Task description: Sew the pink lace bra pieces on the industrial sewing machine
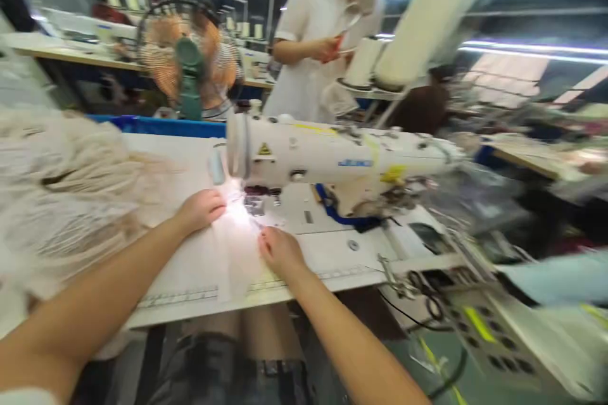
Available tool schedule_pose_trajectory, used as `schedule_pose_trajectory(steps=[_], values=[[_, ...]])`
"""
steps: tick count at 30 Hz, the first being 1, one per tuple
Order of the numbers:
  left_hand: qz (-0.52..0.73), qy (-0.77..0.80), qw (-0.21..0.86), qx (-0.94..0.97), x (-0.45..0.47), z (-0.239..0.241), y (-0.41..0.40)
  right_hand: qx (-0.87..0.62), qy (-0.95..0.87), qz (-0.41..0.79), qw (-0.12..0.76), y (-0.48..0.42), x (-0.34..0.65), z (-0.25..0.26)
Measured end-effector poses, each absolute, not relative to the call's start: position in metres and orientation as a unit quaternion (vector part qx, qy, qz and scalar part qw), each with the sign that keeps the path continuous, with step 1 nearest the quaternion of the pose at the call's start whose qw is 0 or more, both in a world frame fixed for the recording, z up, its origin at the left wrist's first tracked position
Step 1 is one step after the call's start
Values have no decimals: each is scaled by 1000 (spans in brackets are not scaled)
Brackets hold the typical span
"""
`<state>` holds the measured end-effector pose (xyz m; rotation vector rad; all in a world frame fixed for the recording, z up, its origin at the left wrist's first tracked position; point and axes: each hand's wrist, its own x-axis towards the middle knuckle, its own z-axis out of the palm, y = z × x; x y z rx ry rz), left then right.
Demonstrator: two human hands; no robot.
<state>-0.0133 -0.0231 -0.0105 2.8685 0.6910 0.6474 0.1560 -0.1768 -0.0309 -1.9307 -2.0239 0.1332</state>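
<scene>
A white sewing machine (308, 149) stands across the table, its lamp throwing a bright glare around the needle area. Below it, a pale piece of fabric (232, 266) runs under the glare and hangs over the table's front edge. My left hand (202, 210) is at the fabric's left side beside the needle area, its fingers curled together on the cloth. Nearer to me and to the right, my right hand (282, 252) pinches the fabric's right side between thumb and fingers. Glare and blur hide the fabric's edge at the needle.
Crumpled cream fabric (71, 183) is heaped at the left. A fan (190, 57) stands behind the table. Across from me a person in a white shirt (304, 19) holds something red. Thread cones (363, 63) stand behind the machine; small scissors (430, 297) hang at the right.
</scene>
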Motion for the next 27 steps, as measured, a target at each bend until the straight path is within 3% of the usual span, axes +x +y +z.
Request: schedule_pose_trajectory(steps=[3, 8, 27], values=[[173, 289, 46, 941, -52, -22, -23, -657, -722, 53, 210, -170, 161, -44], [161, 293, 44, 941, -39, -23, -21, -648, -724, 31, 236, -179, 162, -50], [116, 320, 66, 938, -37, -28, -25, -664, -711, 20, 230, -182, 162, -55]])
